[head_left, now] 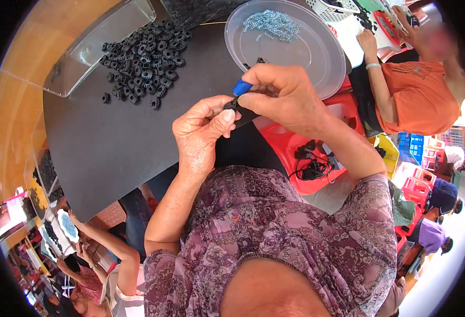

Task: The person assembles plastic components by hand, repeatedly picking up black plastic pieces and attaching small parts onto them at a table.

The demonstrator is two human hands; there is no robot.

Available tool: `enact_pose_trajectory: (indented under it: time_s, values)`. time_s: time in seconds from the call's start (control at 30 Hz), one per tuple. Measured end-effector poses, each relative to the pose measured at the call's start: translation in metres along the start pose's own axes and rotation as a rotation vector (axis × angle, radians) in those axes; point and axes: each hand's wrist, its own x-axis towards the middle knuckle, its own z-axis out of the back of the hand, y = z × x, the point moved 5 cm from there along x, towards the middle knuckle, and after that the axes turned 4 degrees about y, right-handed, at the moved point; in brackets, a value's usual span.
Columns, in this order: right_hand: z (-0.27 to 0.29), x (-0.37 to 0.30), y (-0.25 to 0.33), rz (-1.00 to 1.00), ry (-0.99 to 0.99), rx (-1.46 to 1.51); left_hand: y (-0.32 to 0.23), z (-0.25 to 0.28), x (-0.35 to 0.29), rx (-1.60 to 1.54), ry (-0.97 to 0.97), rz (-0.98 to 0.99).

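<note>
In front of my chest, above the near edge of the dark table, both hands meet over a small black plastic part [232, 104]. My left hand [200, 124] is closed, pinching this part between thumb and fingers. From the right, my right hand [290, 98] comes in with thumb and index finger closed at the part's top; a blue finger cover [241, 87] sits on one fingertip. Whatever lies between those right fingertips is hidden. Farther left, a heap of similar black plastic parts [148, 61] is spread on the table. Small metal springs [272, 25] lie in a round clear plastic tray [331, 66].
A clear rectangular bin [79, 66] lies at the table's far left. Red plastic stools [309, 182] stand to the right, one bearing black cords [314, 168]. A person in an orange shirt [422, 98] works at the upper right; others sit at the lower left and right.
</note>
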Motion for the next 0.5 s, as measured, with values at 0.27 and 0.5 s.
enact_pose_trajectory:
  time_s: [0.27,0.5]
  values:
    - [-0.0038,-0.0004,-0.0036,-0.006,-0.019,-0.041,0.0003,0.0002,-0.0024,0.074,-0.020,-0.006]
    - [-0.0084,-0.0021,-0.0071,-0.111,0.091,-0.046,0.0033,0.0029,-0.0040,0.081,-0.016,-0.012]
